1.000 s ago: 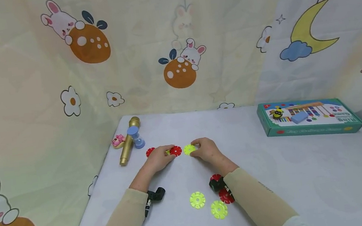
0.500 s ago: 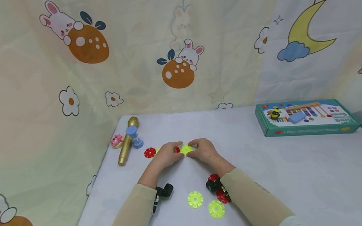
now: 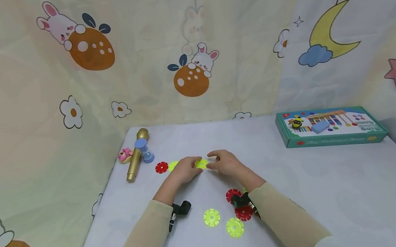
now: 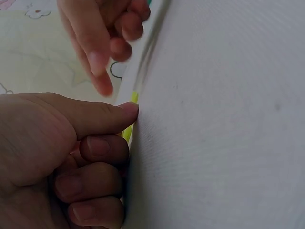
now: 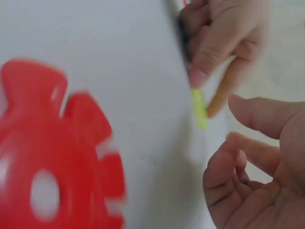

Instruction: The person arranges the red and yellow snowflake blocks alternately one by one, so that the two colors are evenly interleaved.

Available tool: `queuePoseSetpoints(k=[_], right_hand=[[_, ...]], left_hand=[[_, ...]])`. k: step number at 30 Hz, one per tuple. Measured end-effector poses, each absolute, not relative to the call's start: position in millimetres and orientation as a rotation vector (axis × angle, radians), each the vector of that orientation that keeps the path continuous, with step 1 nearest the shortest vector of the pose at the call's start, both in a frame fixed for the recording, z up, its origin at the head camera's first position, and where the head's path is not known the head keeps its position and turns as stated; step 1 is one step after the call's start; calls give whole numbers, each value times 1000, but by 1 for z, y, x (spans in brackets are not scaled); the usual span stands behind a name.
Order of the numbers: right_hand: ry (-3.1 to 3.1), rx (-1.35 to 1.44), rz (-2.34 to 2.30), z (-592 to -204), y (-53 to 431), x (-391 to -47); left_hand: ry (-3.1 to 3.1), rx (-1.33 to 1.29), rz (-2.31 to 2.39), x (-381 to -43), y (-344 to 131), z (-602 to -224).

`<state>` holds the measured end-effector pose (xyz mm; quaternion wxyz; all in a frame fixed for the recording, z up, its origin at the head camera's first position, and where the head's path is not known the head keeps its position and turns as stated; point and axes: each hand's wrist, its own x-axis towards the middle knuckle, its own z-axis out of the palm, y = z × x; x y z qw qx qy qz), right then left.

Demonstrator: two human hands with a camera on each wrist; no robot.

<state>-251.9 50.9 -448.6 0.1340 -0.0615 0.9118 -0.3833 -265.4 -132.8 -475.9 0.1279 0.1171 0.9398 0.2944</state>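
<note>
My left hand [image 3: 186, 170] pinches a yellow-green notched plastic disc [image 3: 201, 164] at the row's right end. In the left wrist view the thumb lies over that disc's thin edge [image 4: 127, 132]. Just to the right, my right hand [image 3: 230, 165] is apart from the disc, thumb and index finger spread with nothing between them; the right wrist view shows the same gap beside the disc [image 5: 199, 109]. Left of the left hand lie a red notched disc [image 3: 162, 167] and a yellow-green disc [image 3: 173, 165]. The left hand hides the row's middle.
Nearer me lie loose yellow-green discs [image 3: 211, 218] and red discs [image 3: 244, 213], partly under the right wrist. At back left are a gold microphone-like stick [image 3: 135, 164], a blue sand timer [image 3: 144, 150] and a pink toy [image 3: 125, 154]. A green game box [image 3: 332, 127] stands back right.
My left hand has shifted right along the row and now holds the yellow-green end disc. The right hand moved that disc left against the row, then let go and drew slightly away.
</note>
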Motion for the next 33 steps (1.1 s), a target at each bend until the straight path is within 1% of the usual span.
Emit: queuePoseSetpoints(k=[8, 15, 20, 26, 33], right_hand=[[2568, -266, -1156, -435, 91, -221], [2530, -376, -1011, -450, 118, -187], [2623, -386, -917, -458, 118, -173], [2680, -325, -876, -461, 115, -166], [2705, -345, -834, -463, 110, -160]], left_hand=[[2733, 224, 904, -263, -133, -479], [2719, 249, 934, -262, -133, -477], [2726, 281, 934, -263, -134, -476], [2700, 264, 965, -261, -132, -474], [2702, 245, 950, -260, -132, -473]])
